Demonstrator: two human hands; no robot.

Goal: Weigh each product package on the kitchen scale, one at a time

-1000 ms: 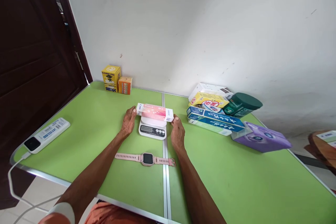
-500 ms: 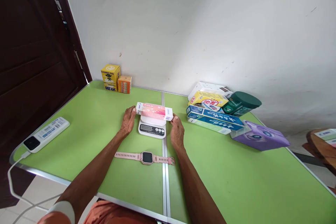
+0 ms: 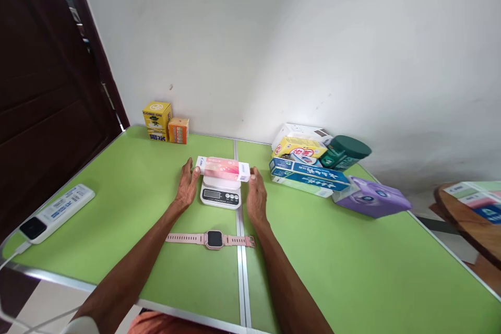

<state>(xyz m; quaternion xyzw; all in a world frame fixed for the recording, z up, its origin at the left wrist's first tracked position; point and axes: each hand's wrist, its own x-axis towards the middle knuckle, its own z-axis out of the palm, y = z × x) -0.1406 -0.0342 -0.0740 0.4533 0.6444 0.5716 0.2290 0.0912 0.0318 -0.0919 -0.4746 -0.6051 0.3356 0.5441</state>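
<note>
A long pink and white toothpaste-style box (image 3: 222, 168) lies crosswise on the white digital kitchen scale (image 3: 220, 197), covering the back of its platform. My left hand (image 3: 187, 186) is at the box's left end, thumb and fingers apart, the thumb close to the cardboard. Beside the right end is my right hand (image 3: 256, 199), fingers loosely extended; whether a fingertip still touches the box is hard to tell. Nearer to me, a pink smartwatch (image 3: 214, 239) is laid out flat with its strap stretched sideways. The scale's small display is too faint to read.
Yellow (image 3: 157, 121) and orange (image 3: 179, 131) boxes stand at the back left. A white power bank-like device (image 3: 58, 212) with a cable lies left. Blue toothpaste boxes (image 3: 309, 173), a dark green tub (image 3: 346, 152) and a purple tissue pack (image 3: 371, 198) crowd the right.
My left hand has loosened from the box end, its fingers spreading away. My right hand has eased off too. The box stays over the scale, and the whole view has shifted slightly.
</note>
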